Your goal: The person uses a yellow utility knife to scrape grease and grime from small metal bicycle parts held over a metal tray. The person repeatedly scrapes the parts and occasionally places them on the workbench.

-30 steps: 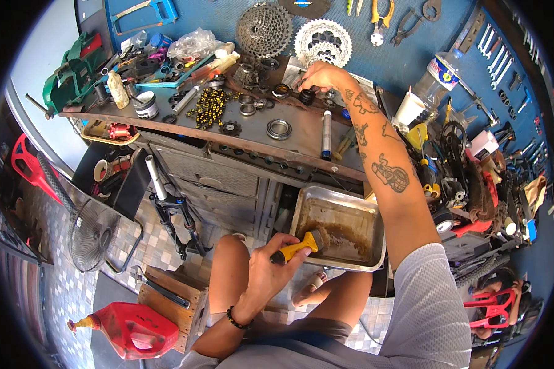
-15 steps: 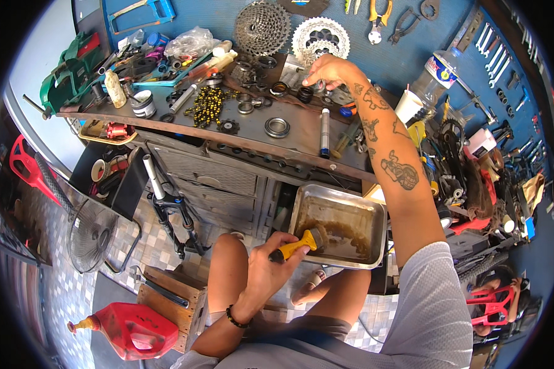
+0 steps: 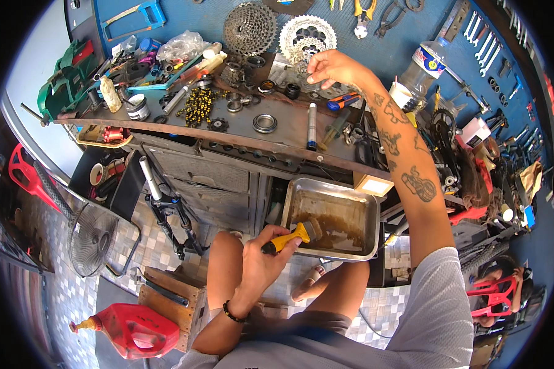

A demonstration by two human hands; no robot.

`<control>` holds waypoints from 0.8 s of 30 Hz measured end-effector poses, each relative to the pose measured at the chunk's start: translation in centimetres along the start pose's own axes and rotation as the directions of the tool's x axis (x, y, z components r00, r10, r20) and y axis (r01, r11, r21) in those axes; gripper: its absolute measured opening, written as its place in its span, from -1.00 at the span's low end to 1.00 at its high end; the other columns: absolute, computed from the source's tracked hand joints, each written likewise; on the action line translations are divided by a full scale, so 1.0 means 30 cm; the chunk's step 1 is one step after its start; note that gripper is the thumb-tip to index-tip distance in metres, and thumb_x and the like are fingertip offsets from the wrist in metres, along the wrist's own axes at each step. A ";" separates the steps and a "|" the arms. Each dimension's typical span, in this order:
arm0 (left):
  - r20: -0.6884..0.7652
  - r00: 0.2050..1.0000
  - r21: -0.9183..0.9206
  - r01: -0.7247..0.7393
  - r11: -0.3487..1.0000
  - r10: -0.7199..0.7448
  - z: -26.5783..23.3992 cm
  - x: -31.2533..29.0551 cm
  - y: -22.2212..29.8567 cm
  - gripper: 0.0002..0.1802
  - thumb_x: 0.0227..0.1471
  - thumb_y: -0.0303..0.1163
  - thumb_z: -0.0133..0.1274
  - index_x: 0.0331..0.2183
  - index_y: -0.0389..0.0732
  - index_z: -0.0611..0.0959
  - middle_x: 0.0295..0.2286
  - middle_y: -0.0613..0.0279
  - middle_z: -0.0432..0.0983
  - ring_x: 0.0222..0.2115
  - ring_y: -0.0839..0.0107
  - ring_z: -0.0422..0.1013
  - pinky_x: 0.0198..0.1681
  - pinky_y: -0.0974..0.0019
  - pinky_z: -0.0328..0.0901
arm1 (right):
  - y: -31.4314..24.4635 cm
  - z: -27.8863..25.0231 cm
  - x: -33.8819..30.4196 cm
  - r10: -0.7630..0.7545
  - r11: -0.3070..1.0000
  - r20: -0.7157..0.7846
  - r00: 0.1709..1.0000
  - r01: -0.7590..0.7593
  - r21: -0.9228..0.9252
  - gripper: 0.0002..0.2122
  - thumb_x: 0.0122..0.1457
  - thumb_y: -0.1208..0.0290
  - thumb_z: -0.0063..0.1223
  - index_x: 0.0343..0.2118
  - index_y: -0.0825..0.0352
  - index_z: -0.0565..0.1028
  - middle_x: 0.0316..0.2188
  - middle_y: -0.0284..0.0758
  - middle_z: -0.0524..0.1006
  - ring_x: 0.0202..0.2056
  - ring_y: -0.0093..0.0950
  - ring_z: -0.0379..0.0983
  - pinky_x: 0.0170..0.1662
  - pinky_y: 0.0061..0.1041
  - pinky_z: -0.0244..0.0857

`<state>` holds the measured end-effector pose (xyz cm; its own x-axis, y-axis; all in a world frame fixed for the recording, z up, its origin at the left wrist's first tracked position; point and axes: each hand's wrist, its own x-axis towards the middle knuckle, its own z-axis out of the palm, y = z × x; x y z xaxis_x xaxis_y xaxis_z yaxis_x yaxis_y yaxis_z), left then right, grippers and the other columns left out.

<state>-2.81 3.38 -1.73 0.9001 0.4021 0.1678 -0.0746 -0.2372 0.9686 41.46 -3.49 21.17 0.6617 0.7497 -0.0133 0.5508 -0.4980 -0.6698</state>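
My left hand is wrapped around the handle of a yellow paintbrush. The brush's bristles hang over the near left part of a metal tray, whose bottom is wet with murky brown fluid. My right arm stretches across the workbench. At the back of the bench, my right hand has its fingers curled together beside some small parts; what they hold, if anything, I cannot make out. Just below those fingers lies a black ring-shaped part. A steel bearing ring rests nearer the bench's front edge.
A black-and-yellow chain and a white-and-blue tube lie on the bench. Sprocket cassettes stand against the blue tool wall. A bicycle fork stands left of my legs, near a red jug and a fan.
My view has shifted a little to the right, so the bench and tray sit further left. My left hand keeps the brush over the tray; my right hand stays over the back of the bench.
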 end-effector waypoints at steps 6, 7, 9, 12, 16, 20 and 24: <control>-0.003 1.000 -0.005 -0.007 1.000 0.007 -0.001 -0.002 0.000 -0.67 0.21 -0.26 0.55 -0.11 -0.23 0.81 -0.34 0.09 0.81 -0.39 0.44 0.70 -0.30 0.31 0.57 | 0.029 0.156 -0.170 -0.389 0.913 0.119 0.914 0.400 -0.085 -0.74 0.14 0.48 0.64 -0.14 0.34 0.77 -0.16 -0.36 0.81 -0.06 -0.46 0.72 0.10 -0.32 0.58; -0.004 1.000 -0.007 -0.014 1.000 0.014 0.000 -0.003 0.000 -0.67 0.21 -0.26 0.55 -0.11 -0.23 0.82 -0.34 0.10 0.81 -0.39 0.44 0.70 -0.30 0.31 0.57 | 0.027 0.150 -0.185 -0.381 0.924 0.070 0.922 0.383 -0.023 -0.75 0.17 0.45 0.63 -0.13 0.34 0.77 -0.15 -0.35 0.81 -0.06 -0.45 0.72 0.09 -0.32 0.58; 0.004 1.000 -0.009 0.005 1.000 -0.005 0.001 -0.003 0.000 -0.67 0.21 -0.26 0.54 -0.11 -0.23 0.82 -0.34 0.10 0.81 -0.39 0.44 0.71 -0.29 0.30 0.57 | 0.020 0.128 -0.198 -0.272 0.962 -0.042 0.961 0.272 -0.004 -0.77 0.24 0.41 0.59 -0.11 0.34 0.77 -0.14 -0.32 0.81 -0.07 -0.45 0.73 0.08 -0.32 0.59; 0.003 1.000 0.006 0.003 1.000 -0.003 0.002 -0.001 -0.001 -0.67 0.21 -0.26 0.54 -0.11 -0.24 0.82 -0.34 0.09 0.82 -0.39 0.44 0.71 -0.29 0.30 0.57 | 0.003 0.102 -0.182 -0.209 0.973 -0.100 0.973 0.197 -0.123 -0.71 0.26 0.22 0.59 -0.10 0.30 0.79 -0.15 -0.27 0.80 -0.10 -0.43 0.72 0.04 -0.35 0.58; -0.001 1.000 -0.015 0.014 1.000 -0.014 0.002 0.002 0.002 -0.68 0.21 -0.27 0.54 -0.12 -0.26 0.82 -0.35 0.08 0.82 -0.39 0.42 0.72 -0.28 0.29 0.57 | -0.007 0.145 -0.155 -0.148 0.917 0.015 0.989 0.143 -0.371 -0.46 0.08 -0.05 0.68 -0.09 0.35 0.80 -0.14 -0.19 0.80 -0.07 -0.28 0.73 0.07 -0.33 0.56; 0.004 1.000 -0.019 0.019 1.000 -0.019 -0.002 0.000 0.012 -0.71 0.24 -0.36 0.50 -0.13 -0.33 0.79 -0.39 0.18 0.77 -0.37 0.56 0.60 -0.25 0.38 0.50 | -0.021 0.184 -0.134 -0.195 0.897 0.022 0.981 0.187 -0.400 -0.50 0.03 0.14 0.73 -0.09 0.39 0.75 -0.20 -0.21 0.78 -0.12 -0.30 0.72 0.00 -0.32 0.56; 0.003 1.000 -0.013 0.013 1.000 -0.013 -0.004 0.000 0.020 -0.70 0.23 -0.35 0.50 -0.13 -0.34 0.79 -0.38 0.16 0.77 -0.36 0.55 0.61 -0.25 0.36 0.50 | -0.031 0.174 -0.135 -0.182 0.959 0.040 0.983 0.186 -0.213 -0.60 0.08 0.38 0.69 -0.10 0.42 0.70 -0.27 -0.23 0.77 -0.24 -0.39 0.70 -0.13 -0.33 0.56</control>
<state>-2.91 3.34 -1.12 0.9023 0.4024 0.1544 -0.0682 -0.2205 0.9730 35.60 -3.78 17.97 0.5297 0.8445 0.0790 0.7597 -0.4310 -0.4869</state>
